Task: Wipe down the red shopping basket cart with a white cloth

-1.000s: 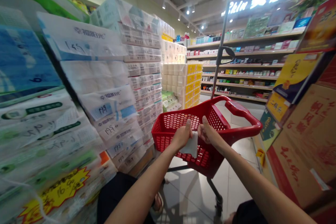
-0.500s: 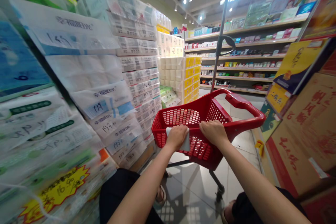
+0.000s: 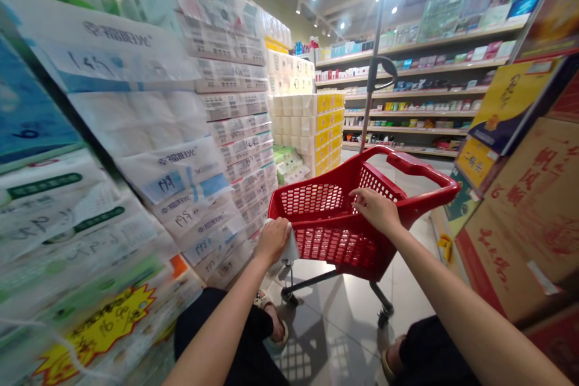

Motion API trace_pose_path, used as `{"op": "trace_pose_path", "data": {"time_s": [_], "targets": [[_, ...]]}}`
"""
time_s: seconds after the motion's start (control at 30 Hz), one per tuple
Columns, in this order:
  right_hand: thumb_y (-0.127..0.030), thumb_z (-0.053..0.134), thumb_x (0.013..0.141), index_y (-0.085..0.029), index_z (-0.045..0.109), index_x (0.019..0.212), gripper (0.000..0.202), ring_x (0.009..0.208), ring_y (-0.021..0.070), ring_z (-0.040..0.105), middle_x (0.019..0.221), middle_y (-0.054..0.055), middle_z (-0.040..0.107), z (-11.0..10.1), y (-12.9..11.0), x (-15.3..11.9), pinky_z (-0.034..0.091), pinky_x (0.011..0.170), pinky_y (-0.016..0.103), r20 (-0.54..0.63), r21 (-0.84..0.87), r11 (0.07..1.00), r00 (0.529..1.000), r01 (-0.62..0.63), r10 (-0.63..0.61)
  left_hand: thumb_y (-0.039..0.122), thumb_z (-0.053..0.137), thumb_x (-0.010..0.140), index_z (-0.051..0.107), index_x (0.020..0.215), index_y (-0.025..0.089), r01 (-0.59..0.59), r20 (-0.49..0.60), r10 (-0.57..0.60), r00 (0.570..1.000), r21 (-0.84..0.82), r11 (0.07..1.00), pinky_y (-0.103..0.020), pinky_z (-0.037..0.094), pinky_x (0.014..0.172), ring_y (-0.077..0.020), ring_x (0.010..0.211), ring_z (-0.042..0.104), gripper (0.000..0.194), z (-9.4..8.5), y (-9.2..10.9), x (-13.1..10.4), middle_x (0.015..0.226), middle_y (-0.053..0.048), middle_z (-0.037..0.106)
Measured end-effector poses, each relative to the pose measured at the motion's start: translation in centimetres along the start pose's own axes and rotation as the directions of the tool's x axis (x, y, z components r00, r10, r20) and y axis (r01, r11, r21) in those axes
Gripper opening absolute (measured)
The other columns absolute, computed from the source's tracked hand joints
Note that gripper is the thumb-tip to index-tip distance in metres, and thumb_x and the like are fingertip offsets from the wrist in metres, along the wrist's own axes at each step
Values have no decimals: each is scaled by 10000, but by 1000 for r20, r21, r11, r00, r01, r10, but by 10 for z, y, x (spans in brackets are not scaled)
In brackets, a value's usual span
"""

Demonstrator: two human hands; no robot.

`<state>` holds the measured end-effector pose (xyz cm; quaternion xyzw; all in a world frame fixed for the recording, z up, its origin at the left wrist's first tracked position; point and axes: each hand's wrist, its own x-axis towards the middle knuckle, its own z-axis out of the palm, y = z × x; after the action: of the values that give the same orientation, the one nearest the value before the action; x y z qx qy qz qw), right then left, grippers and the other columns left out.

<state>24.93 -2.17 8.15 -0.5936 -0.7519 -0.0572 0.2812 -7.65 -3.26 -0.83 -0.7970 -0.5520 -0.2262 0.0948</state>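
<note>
A red shopping cart [image 3: 407,205] with a perforated plastic basket stands in front of me, its handle toward the upper right. My left hand [image 3: 272,240] is closed around a pale cloth [image 3: 294,246] at the basket's near left corner, pressing it over the rim. Below the hand, part of the cloth hangs down the outside. Over the rim further right is my right hand [image 3: 376,210], its fingers loosely bent and apart with nothing visible in them. Whether its palm rests on the rim cannot be seen.
Wrapped tissue packs [image 3: 176,163] are piled high close on my left. Cardboard cartons [image 3: 529,211] line the right side. A grey pole [image 3: 374,66] rises behind the cart. Shelves of cosmetics [image 3: 416,96] stand at the back. My feet are on the tiled floor [image 3: 335,325].
My left hand has slid left along the rim with the cloth to the corner. My right hand has loosened from the rim and lifted slightly. The cart has turned a little.
</note>
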Motion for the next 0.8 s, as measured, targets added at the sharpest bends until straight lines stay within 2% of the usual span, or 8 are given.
{"op": "trace_pose_path", "data": {"time_s": [0.07, 0.17, 0.3, 0.4, 0.5, 0.63, 0.7, 0.8], "targets": [[-432, 543, 887, -278, 668, 984, 220, 776, 132, 609, 953, -8, 685, -2, 0, 4, 317, 575, 244, 8, 48, 998, 999, -45, 45, 348, 197, 1028, 535, 897, 192, -3, -5, 3, 1000, -2, 1000, -314, 376, 819, -183, 870, 531, 395, -1, 4, -3, 920, -47, 579], [-517, 419, 942, -251, 676, 872, 376, 742, 152, 602, 856, 16, 693, 4, -10, 1, 281, 569, 262, -18, -30, 997, 997, -77, 76, 344, 206, 1028, 534, 896, 191, -5, -9, 5, 1000, 8, 1000, -311, 373, 803, -184, 864, 536, 385, -5, 10, -8, 919, -49, 585], [-471, 295, 993, -197, 679, 771, 521, 721, 163, 588, 816, 61, 701, 29, -28, -16, 290, 677, 308, -25, -198, 979, 998, 50, -57, 356, 215, 1024, 531, 898, 193, -1, 5, 0, 1000, 71, 997, -314, 371, 758, -192, 841, 556, 377, -10, 21, -14, 903, -59, 597], [-384, 281, 1005, -175, 667, 684, 544, 767, 184, 583, 752, 77, 693, 44, -30, -26, 274, 773, 350, -51, -271, 955, 989, 122, -140, 388, 238, 1018, 534, 912, 189, 5, 30, -8, 1000, 118, 993, -314, 373, 697, -196, 784, 574, 372, -10, 36, -13, 869, -67, 609], [-333, 299, 998, -178, 653, 650, 521, 744, 186, 558, 720, 68, 684, 49, -22, -28, 251, 767, 364, -81, -304, 945, 986, 118, -149, 397, 278, 1010, 536, 950, 180, 2, 57, -9, 998, 125, 992, -299, 388, 666, -192, 761, 594, 343, -5, 64, -3, 870, -72, 621], [-293, 390, 966, -182, 645, 649, 421, 729, 186, 523, 700, 63, 674, 47, -16, -29, 229, 747, 366, -88, -336, 933, 982, 131, -170, 369, 319, 998, 523, 1008, 183, -64, 42, 61, 997, 65, 996, -309, 442, 710, -210, 828, 618, 276, 5, 124, 23, 924, -70, 625], [-269, 409, 959, -186, 630, 653, 386, 722, 182, 509, 692, 52, 664, 46, -15, -30, 225, 741, 364, -86, -352, 924, 978, 148, -189, 309, 353, 979, 506, 1063, 175, -61, 31, 60, 998, 16, 998, -321, 462, 732, -218, 859, 625, 220, 7, 150, 35, 964, -76, 630], [-253, 404, 962, -190, 601, 634, 387, 704, 177, 496, 666, 39, 645, 45, -14, -34, 225, 736, 360, -98, -359, 920, 975, 155, -202, 240, 389, 948, 451, 1175, 167, -77, 54, 80, 995, -55, 995, -312, 482, 727, -213, 875, 635, 246, 5, 168, 42, 997, -71, 639]]}}
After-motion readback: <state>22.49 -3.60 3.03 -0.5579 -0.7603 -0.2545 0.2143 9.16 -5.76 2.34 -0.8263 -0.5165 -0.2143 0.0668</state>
